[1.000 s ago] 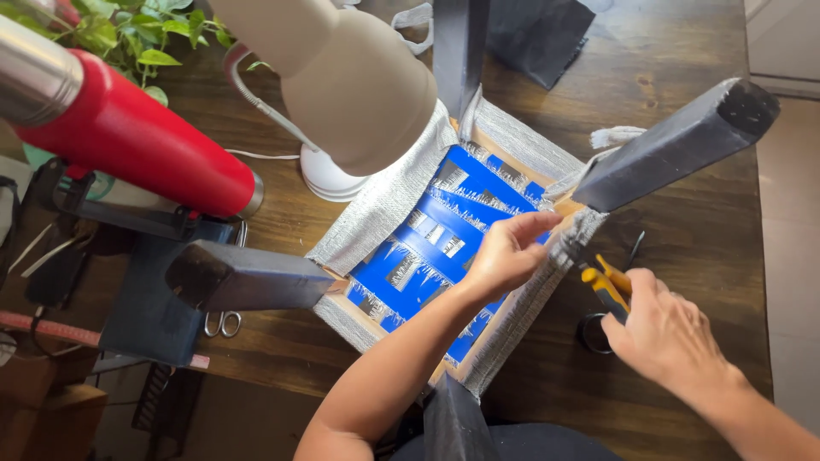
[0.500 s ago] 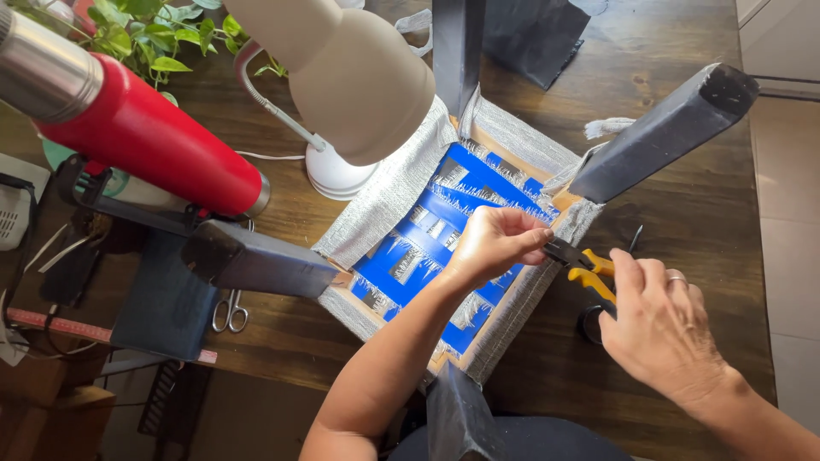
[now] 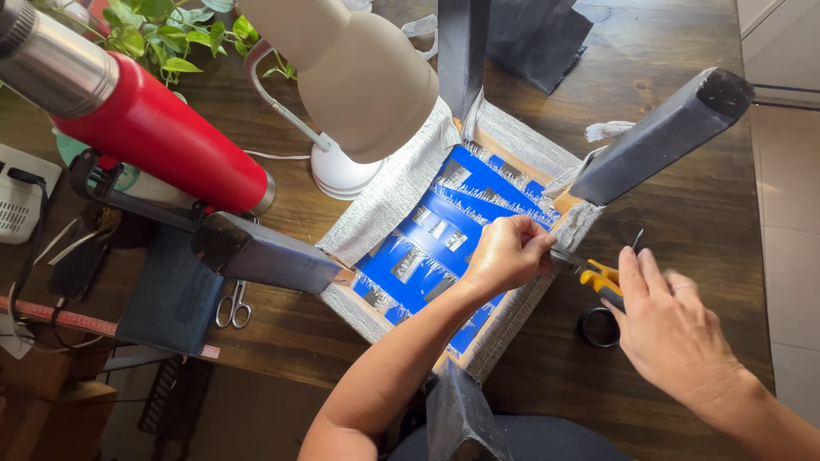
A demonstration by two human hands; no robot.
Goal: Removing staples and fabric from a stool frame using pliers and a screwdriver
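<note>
An upturned stool lies on the wooden table with its dark legs [image 3: 662,137] pointing up. Its underside shows blue webbing [image 3: 444,235] framed by grey fabric [image 3: 389,192]. My left hand [image 3: 504,256] pinches the grey fabric at the seat's right edge. Touching that spot are the jaws of yellow-handled pliers [image 3: 598,280]. My right hand [image 3: 675,333] holds them by the handles, with its fingers stretched over them.
A cream desk lamp [image 3: 367,77] hangs over the stool's far left. A red and steel bottle [image 3: 162,141] and a green plant [image 3: 158,38] are at the left. Small scissors [image 3: 232,307] lie by the near-left leg, and a black ring [image 3: 598,329] lies under my right hand.
Both hands stay at the seat's right edge. My right hand's fingers have stretched out over the pliers' handles. The view has shifted slightly.
</note>
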